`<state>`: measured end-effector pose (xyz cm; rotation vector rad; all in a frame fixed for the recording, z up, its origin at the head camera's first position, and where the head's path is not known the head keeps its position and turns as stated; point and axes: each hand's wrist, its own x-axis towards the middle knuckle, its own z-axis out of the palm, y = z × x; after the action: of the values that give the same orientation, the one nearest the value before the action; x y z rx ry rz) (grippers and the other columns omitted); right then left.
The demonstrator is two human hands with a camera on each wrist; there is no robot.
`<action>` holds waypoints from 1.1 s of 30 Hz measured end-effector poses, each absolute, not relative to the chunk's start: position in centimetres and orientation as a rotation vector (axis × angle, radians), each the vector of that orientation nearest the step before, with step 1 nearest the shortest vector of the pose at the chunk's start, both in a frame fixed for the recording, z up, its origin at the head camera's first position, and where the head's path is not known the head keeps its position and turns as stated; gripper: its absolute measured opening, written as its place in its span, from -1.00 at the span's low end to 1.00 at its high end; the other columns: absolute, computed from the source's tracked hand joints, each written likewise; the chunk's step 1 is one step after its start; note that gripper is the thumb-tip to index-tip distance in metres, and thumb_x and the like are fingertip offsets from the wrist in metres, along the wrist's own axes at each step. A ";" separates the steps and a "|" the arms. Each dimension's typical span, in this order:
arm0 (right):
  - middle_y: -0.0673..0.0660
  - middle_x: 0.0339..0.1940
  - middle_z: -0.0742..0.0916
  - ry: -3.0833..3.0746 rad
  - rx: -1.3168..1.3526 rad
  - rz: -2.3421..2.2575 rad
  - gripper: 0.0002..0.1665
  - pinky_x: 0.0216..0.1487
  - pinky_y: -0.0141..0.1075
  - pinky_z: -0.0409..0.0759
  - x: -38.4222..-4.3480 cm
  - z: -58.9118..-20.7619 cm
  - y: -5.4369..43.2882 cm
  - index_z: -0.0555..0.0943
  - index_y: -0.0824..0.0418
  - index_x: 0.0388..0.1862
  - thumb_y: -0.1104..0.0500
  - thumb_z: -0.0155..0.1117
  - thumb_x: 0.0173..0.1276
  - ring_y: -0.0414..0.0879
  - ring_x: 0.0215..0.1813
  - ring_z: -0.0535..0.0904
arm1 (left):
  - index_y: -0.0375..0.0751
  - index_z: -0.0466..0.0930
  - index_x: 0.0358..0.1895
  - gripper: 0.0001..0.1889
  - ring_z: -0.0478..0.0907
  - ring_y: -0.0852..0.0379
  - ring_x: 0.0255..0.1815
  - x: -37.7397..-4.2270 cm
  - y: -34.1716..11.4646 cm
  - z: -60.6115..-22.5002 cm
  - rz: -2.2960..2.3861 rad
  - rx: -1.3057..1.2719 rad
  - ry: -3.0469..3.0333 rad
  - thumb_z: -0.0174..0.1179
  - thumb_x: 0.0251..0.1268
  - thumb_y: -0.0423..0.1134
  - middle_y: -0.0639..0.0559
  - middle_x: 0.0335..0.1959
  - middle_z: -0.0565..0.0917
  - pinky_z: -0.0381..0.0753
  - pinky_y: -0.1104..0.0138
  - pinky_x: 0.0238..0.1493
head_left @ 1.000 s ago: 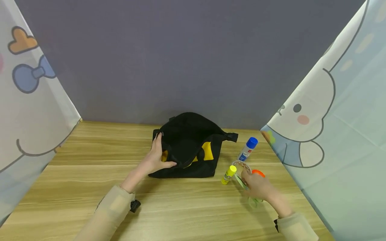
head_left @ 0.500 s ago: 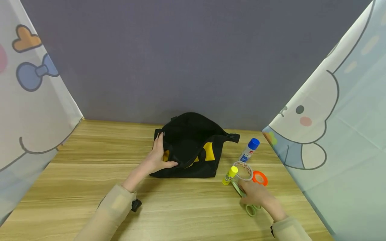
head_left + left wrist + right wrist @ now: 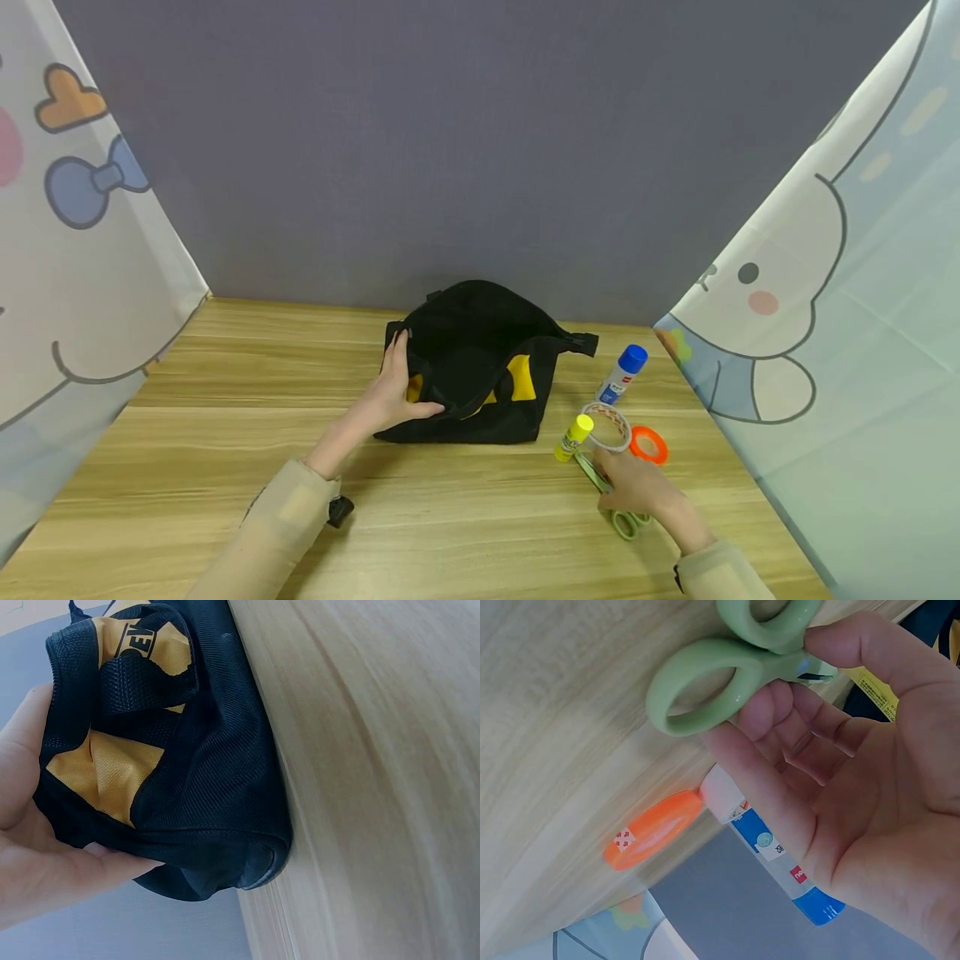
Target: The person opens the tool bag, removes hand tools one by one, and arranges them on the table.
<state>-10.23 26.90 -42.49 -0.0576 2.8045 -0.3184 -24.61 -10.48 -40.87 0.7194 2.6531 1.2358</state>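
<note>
A black bag with yellow panels (image 3: 480, 429) stands on the table with its mouth gaping. My left hand (image 3: 386, 398) holds the rim at its left end, thumb and fingers spread along the edge; part of the hand is hidden behind the fabric in the left wrist view. On the right, my right hand (image 3: 637, 483) pinches green-handled scissors (image 3: 759, 669) between thumb and fingers near the pivot. The scissors lie at or close to the tabletop, blades pointing toward a yellow glue stick (image 3: 574, 438). In the right wrist view, the palm (image 3: 885, 787) hides little of the handles.
Beyond the right hand are a roll of clear tape (image 3: 622, 429), an orange tape roll (image 3: 649, 445) and a blue-capped glue bottle (image 3: 622, 375). A grey panel (image 3: 450, 150) rises behind the wooden table (image 3: 450, 517). Printed cloths (image 3: 862, 375) hang at both sides.
My right hand has shifted down and left off the tape rolls onto the scissors, uncovering the orange roll. The left hand stays on the bag. The view has shifted slightly.
</note>
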 end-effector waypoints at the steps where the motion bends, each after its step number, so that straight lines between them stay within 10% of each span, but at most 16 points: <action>1: 0.01 -0.50 0.47 2.804 -0.056 -0.316 -0.59 -0.50 -0.27 0.26 -10.2 -42.5 26.9 0.42 0.12 -0.30 0.30 0.42 -0.09 -0.11 -0.46 0.38 | -0.31 -0.56 0.56 0.32 0.25 -0.46 0.43 -24.6 -10.5 -40.9 1.236 0.718 2.652 0.46 0.14 -0.06 -0.40 0.60 -0.42 0.56 -0.10 0.19; 18: -0.02 -0.52 0.54 2.871 -0.132 -0.291 -0.65 -0.51 -0.33 0.31 -10.0 -40.5 27.3 0.51 0.17 -0.26 0.29 0.47 0.01 -0.17 -0.47 0.38 | -0.30 -0.57 0.56 0.34 0.04 -0.45 0.54 -24.8 -10.7 -41.2 1.255 0.721 2.631 0.46 0.13 -0.04 -0.39 0.60 -0.44 0.37 -0.18 0.37; 33: 0.07 -0.36 0.72 3.185 -0.398 0.101 -0.67 -0.47 -0.21 0.54 -13.9 -29.5 25.7 0.50 0.19 -0.19 0.16 0.48 0.19 -0.15 -0.52 0.55 | -0.29 -0.59 0.56 0.37 0.05 -0.45 0.54 -24.8 -10.7 -41.2 1.246 0.761 2.631 0.46 0.10 0.04 -0.39 0.59 -0.46 0.46 -0.15 0.31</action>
<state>-13.91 25.70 -29.51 -0.3982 3.1846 0.1011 -24.75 -10.72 -41.22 0.7615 2.6309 1.2456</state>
